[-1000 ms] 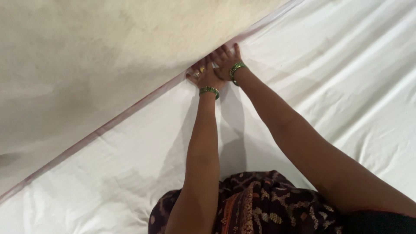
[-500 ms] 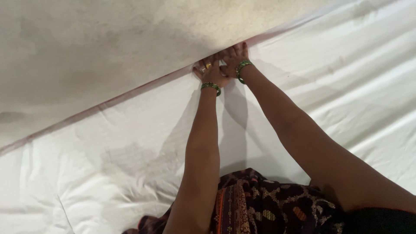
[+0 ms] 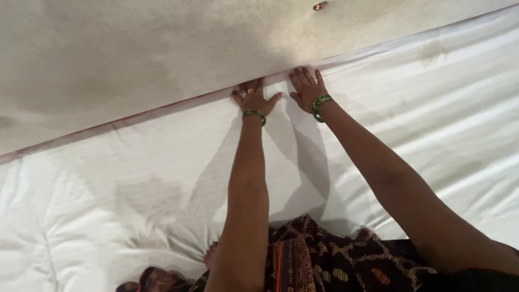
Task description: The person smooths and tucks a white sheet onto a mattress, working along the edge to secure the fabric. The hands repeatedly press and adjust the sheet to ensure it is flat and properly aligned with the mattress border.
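Fingers (image 3: 303, 75) (both hands) press white sheet (image 3: 162, 173).

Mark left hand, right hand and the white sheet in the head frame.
left hand (image 3: 253, 98), head view, on the back of the hand below the rings.
right hand (image 3: 307, 86), head view, on the back of the hand above the bangle.
white sheet (image 3: 135, 173), head view, on a bare stretch left of the arms.

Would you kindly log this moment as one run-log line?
left hand: flat on white sheet at far edge | right hand: flat on sheet, apart from left | beyond edge: beige floor
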